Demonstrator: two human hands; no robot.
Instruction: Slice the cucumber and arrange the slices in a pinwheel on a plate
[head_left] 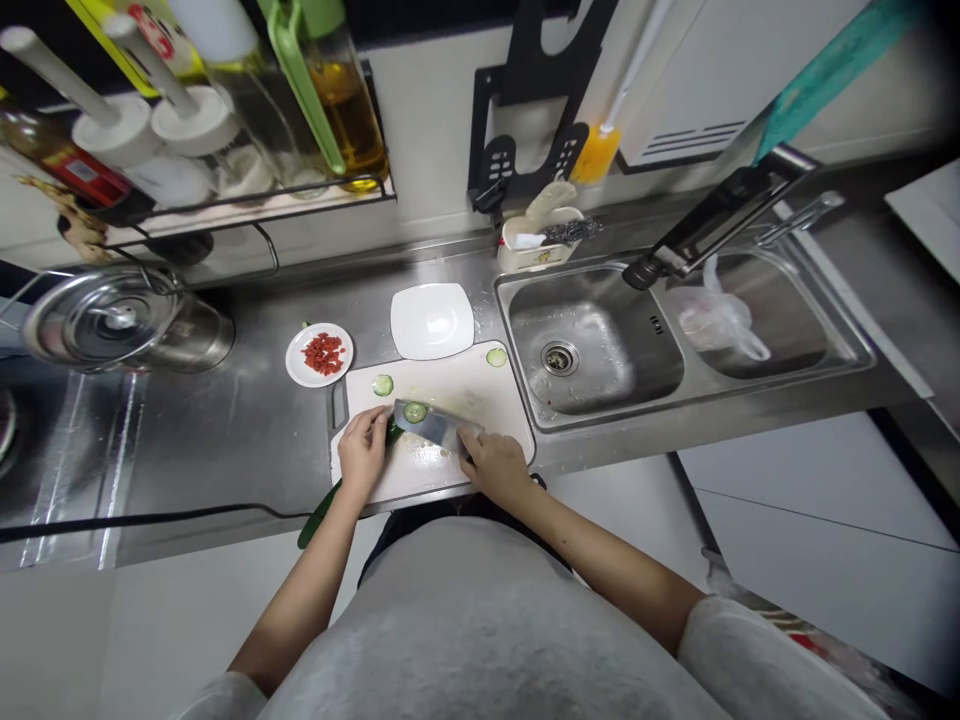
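Observation:
My left hand (362, 453) is closed around a long green cucumber (318, 518), whose far end sticks out past the board's near left edge. In my right hand (496, 466) is the handle of a kitchen knife (439, 429) with a broad blade. The blade lies across the cucumber's cut end, close to my left fingertips. One cucumber slice (415, 411) clings to the blade's face. On the white cutting board (469, 390) underneath, another slice (382, 385) lies at the upper left and an end slice (496, 356) at the upper right. The board looks wet.
Behind the board sits a white square plate (433, 320). A small plate (295, 371) with chopped red pieces (323, 353) stands left of it. To the right is a double steel sink (600, 350) with a plastic bag (724, 320). A lidded pot (195, 335) stands far left.

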